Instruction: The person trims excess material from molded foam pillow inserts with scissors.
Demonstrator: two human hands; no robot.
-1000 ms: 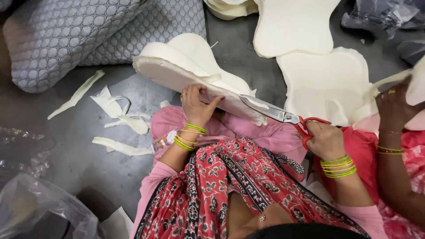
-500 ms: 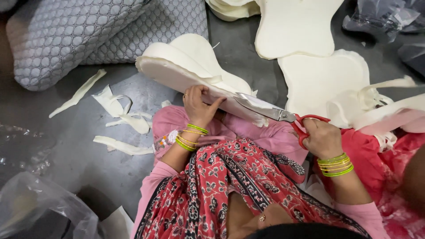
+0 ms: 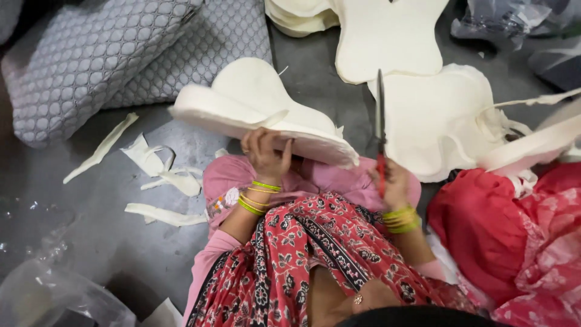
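My left hand (image 3: 266, 154) grips the near edge of a thick stack of cream foam pieces (image 3: 254, 112) that rests on my pink-clad knee. In my right hand (image 3: 393, 184) is a pair of red-handled scissors (image 3: 380, 130), blades closed and pointing up and away, clear of the stack. Green and yellow bangles ring both wrists.
Cut foam shapes (image 3: 436, 121) lie ahead on the grey floor, with more (image 3: 387, 36) behind. Foam strips (image 3: 160, 175) are scattered at left. Grey quilted cushions (image 3: 109, 60) sit at the far left. A person in red cloth (image 3: 520, 236) is at right, holding foam (image 3: 532, 145). Clear plastic (image 3: 54, 290) lies near left.
The scissors have come out of the foam stack and swung upright. The stack has shifted a little. The other person's arm at right has left the view.
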